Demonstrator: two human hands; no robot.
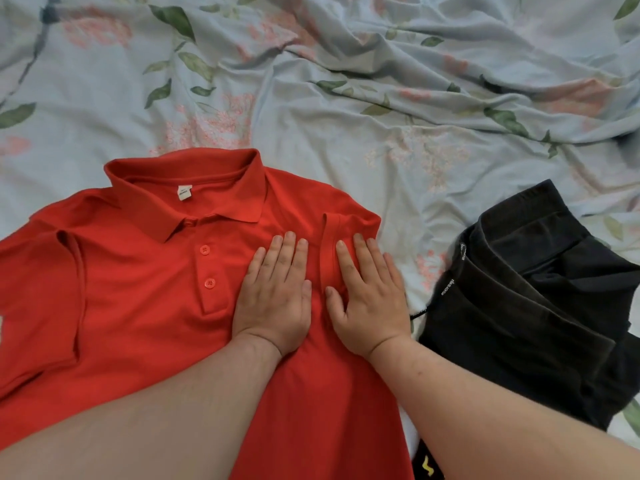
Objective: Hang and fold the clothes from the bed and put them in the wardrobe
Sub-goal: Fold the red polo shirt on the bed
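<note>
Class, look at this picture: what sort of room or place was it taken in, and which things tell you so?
Most likely a bedroom, seen from over a bed. A rumpled floral bedsheet covers the whole surface, and clothes lie on it: a red polo shirt being smoothed flat by the left hand and right hand, and dark folded garments beside it.

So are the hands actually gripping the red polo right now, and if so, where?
Nothing is gripped. Both hands lie flat on the red polo: left hand on the chest, right hand on the folded-in sleeve.
</note>
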